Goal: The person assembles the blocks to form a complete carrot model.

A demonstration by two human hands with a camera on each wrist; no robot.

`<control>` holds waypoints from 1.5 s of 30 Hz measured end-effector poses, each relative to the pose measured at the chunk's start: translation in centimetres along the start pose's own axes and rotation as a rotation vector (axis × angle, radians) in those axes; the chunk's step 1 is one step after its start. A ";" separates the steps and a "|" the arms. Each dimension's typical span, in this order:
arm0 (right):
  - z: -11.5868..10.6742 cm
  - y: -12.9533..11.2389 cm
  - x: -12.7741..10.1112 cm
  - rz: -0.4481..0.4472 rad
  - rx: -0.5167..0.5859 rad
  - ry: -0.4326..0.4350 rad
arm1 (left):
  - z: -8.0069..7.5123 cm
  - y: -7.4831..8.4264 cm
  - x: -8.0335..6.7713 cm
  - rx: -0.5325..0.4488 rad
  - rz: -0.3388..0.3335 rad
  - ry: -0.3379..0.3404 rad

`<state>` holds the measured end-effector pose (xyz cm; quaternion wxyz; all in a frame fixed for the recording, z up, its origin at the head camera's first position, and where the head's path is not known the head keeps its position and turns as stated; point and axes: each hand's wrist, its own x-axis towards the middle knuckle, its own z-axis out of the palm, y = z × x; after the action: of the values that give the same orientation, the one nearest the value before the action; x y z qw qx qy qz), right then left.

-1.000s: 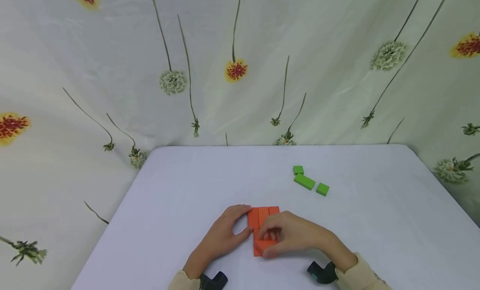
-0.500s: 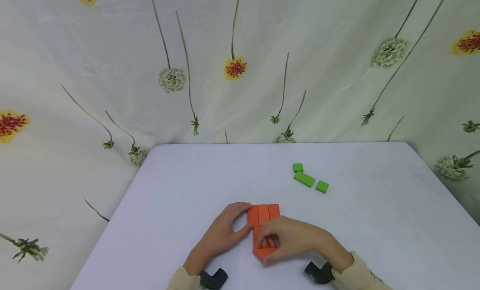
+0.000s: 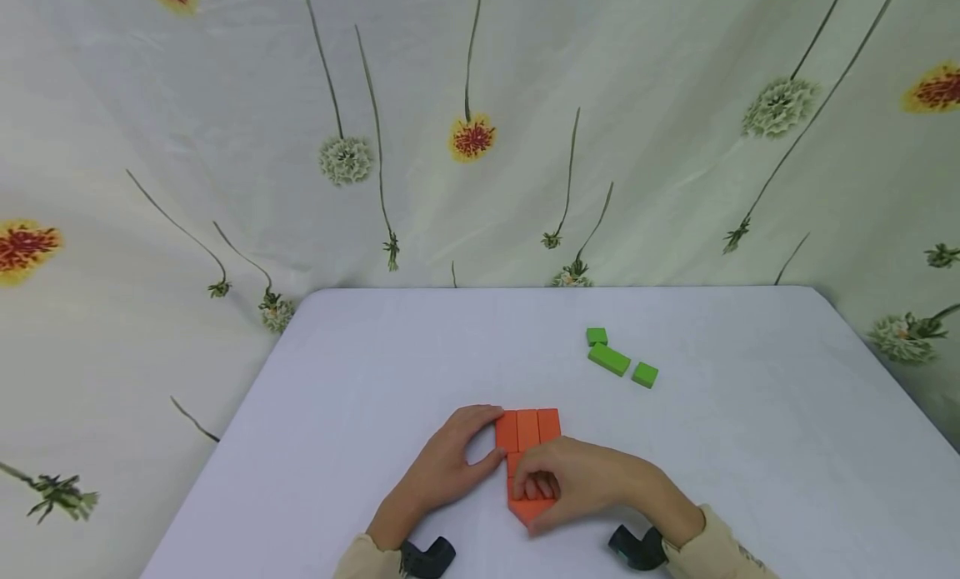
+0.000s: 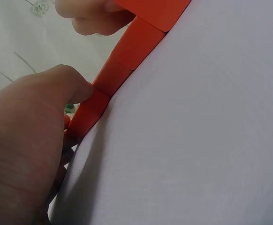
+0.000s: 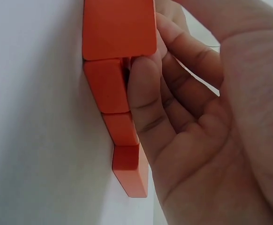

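R hand (image 3: 576, 479) grip narrowed, pinching 1 smooth orange triangular block (image 3: 528, 511) betw. thumb + fingers, near end of orange rectangular blocks (image 3: 528, 431) on white cloth-covered counter (image 3: 375, 354). L hand (image 3: 448, 462) grip spread, thumb + index touching blocks' L side.
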<state>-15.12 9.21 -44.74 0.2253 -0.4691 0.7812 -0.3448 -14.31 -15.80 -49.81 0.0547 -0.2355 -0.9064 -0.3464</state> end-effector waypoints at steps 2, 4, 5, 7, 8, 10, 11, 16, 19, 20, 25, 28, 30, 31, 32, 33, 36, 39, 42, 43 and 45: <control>0.1 0.1 0.0 -0.005 -0.001 0.000 | 0.0 0.0 0.0 0.005 0.008 0.005; 0.1 0.2 0.0 -0.004 0.002 -0.004 | 0.0 0.1 0.0 0.001 0.002 -0.001; 0.1 0.2 0.0 -0.002 0.005 -0.006 | 0.0 0.1 0.0 0.000 -0.001 -0.005; 0.1 0.1 0.0 0.009 0.007 -0.013 | -0.1 0.1 -0.1 -0.001 -0.006 -0.010; 0.0 0.0 0.0 0.014 0.009 -0.017 | -0.1 0.2 -0.1 -0.002 -0.011 -0.013; -0.1 -0.1 0.0 0.031 0.019 -0.025 | -0.2 0.2 -0.1 -0.005 -0.018 -0.019; -0.2 -0.2 -0.1 0.032 0.016 -0.025 | -0.2 0.3 -0.1 -0.003 -0.015 -0.017; -0.6 -0.2 -0.2 0.035 0.029 0.009 | -0.3 0.3 0.0 0.003 -0.003 -0.011; -1.1 -0.1 -0.3 0.035 0.043 0.048 | -0.3 0.2 0.1 0.013 0.013 -0.004; -1.2 -0.1 -0.3 0.037 0.046 0.062 | -0.3 0.2 0.2 0.018 0.017 -0.003; -2.2 0.3 -0.5 0.050 0.020 0.160 | -0.4 0.2 0.3 0.028 0.020 -0.007; -2.8 0.6 -0.7 0.070 -0.033 0.239 | -0.4 0.2 0.3 0.029 0.009 -0.013; -3.2 0.9 -0.9 0.088 -0.073 0.300 | -0.4 0.3 0.3 0.026 -0.002 -0.017; -3.4 1.0 -0.9 0.098 -0.096 0.333 | -0.4 0.3 0.3 0.033 -0.002 -0.017; -3.5 1.2 -1.0 0.107 -0.117 0.365 | -0.4 0.3 0.2 0.035 -0.006 -0.018; -3.6 1.3 -1.1 0.117 -0.139 0.399 | -0.4 0.4 0.2 0.036 -0.009 -0.020; -3.9 1.8 -1.2 0.151 -0.192 0.499 | -0.4 0.4 0.2 0.041 -0.023 -0.024; -4.3 2.2 -1.3 0.207 -0.232 0.587 | -0.3 0.5 0.1 0.040 -0.033 -0.029; -4.7 2.9 -1.6 0.263 -0.264 0.654 | -0.3 0.6 0.1 0.034 -0.039 -0.034; -4.8 3.1 -1.7 0.278 -0.270 0.674 | -0.3 0.6 0.1 0.034 -0.039 -0.034; -5.1 3.7 -2.0 0.306 -0.294 0.707 | -0.2 0.5 0.1 0.030 -0.040 -0.037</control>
<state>-19.81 13.81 -44.09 -0.0778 -0.2274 0.9121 -0.3320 -14.14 -15.57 -49.29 0.0344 -0.2230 -0.9169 -0.3292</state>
